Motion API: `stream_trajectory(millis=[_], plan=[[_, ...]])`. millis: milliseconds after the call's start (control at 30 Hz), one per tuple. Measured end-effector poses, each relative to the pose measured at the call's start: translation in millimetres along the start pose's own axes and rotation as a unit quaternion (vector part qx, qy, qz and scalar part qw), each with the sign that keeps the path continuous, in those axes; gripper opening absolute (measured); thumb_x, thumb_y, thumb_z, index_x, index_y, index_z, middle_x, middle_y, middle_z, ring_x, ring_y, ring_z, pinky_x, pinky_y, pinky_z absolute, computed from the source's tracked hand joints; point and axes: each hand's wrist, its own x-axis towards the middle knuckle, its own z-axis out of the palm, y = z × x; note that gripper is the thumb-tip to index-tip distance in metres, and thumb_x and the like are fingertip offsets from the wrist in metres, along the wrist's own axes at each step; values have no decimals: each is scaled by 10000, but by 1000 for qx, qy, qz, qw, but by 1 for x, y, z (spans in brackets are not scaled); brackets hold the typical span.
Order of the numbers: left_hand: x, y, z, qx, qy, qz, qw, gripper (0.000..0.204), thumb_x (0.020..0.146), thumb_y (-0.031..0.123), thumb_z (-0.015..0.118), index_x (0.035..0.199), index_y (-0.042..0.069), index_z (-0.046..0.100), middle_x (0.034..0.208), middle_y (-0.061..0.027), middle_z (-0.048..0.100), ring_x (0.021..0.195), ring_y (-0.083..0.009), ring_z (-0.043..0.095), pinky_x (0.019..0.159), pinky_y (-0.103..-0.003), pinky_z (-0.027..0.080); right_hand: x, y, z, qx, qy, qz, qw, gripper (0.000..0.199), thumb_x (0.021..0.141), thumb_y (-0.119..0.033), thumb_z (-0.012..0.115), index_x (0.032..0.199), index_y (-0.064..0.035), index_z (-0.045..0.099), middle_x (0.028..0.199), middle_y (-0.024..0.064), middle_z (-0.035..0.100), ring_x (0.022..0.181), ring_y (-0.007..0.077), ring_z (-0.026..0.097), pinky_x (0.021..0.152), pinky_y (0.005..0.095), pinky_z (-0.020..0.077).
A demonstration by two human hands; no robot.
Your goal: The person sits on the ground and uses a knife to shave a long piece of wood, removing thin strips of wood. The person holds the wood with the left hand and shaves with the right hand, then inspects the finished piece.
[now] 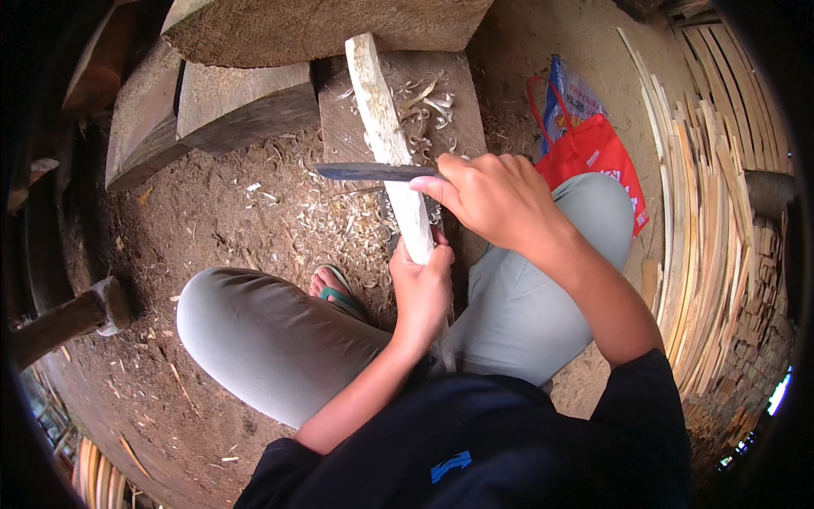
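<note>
Left hand (421, 284) grips pale stick (388, 136); right hand (506, 201) clasps knife (365, 172), blade across it (tip juts left, open space).

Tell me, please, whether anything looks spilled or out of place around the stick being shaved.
Only curled wood shavings look messy, strewn over the dirt floor and the board beneath the pale stick; they fit the knife the right hand holds across it. Nothing else stands out.
</note>
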Motion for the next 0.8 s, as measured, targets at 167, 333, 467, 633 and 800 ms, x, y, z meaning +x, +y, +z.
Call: stream_trajectory(millis=[167,333,467,633,800], plan=[[4,-5,-5,13,1,13,1000,103,870,31,577,967,54,552,720,44,505,555,-46,429,473,-232,334,-14,12,-13,-8,-42,16,999,505,976,-494,571,777,-44,684,617,205,650,611,398,685,537,487,547],[2,-3,1,-1,0,11,1000,101,872,29,574,962,61,544,710,45,497,537,-47,432,458,-237,331,1,9,-7,5,31,50,998,509,986,-495,552,784,-46,685,651,219,659,644,411,687,551,495,549],[-2,4,-2,1,1,-6,1000,112,873,31,569,974,68,540,704,37,501,505,-54,427,437,-245,330,11,13,-6,33,36,19,999,483,983,-455,584,755,-30,609,617,223,595,635,448,620,538,520,460],[-1,-3,-4,21,-5,46,999,211,864,32,574,1062,47,503,712,-2,521,495,-90,480,431,-270,383,-9,33,-20,53,-65,43,996,535,971,-532,558,754,-48,623,647,213,622,673,457,626,586,527,474],[-2,-1,-4,40,41,174,983,326,900,80,604,1189,11,471,956,-98,602,834,-167,612,759,-332,508,-2,28,-46,24,-143,21,989,541,966,-544,559,754,-50,612,666,207,625,701,456,623,608,525,465]])
